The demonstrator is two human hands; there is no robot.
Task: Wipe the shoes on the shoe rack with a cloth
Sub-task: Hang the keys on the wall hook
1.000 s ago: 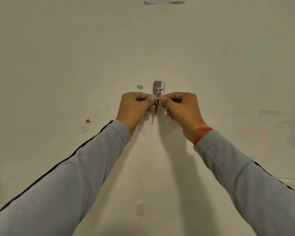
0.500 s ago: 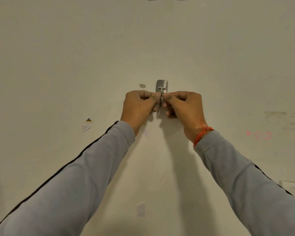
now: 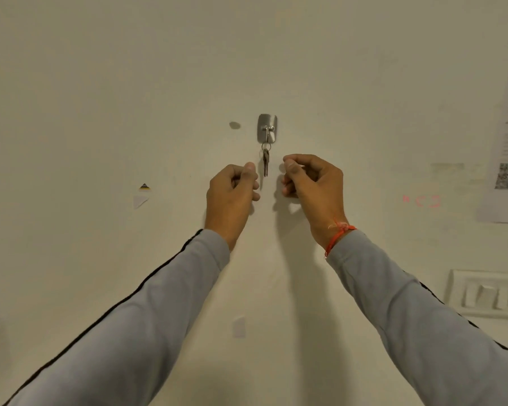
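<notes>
A bunch of keys [image 3: 265, 162] hangs free on a steel wall hook [image 3: 267, 128], w/ the left hand [image 3: 232, 193] & right hand [image 3: 311, 183] just beside it, fingers curled, neither holding anything. No shoes, rack or cloth in view; they must be found first. Best move, likely: drop both arms & turn toward the rack. No containers visible; a switch panel [image 3: 487, 294] sits lower right.
</notes>
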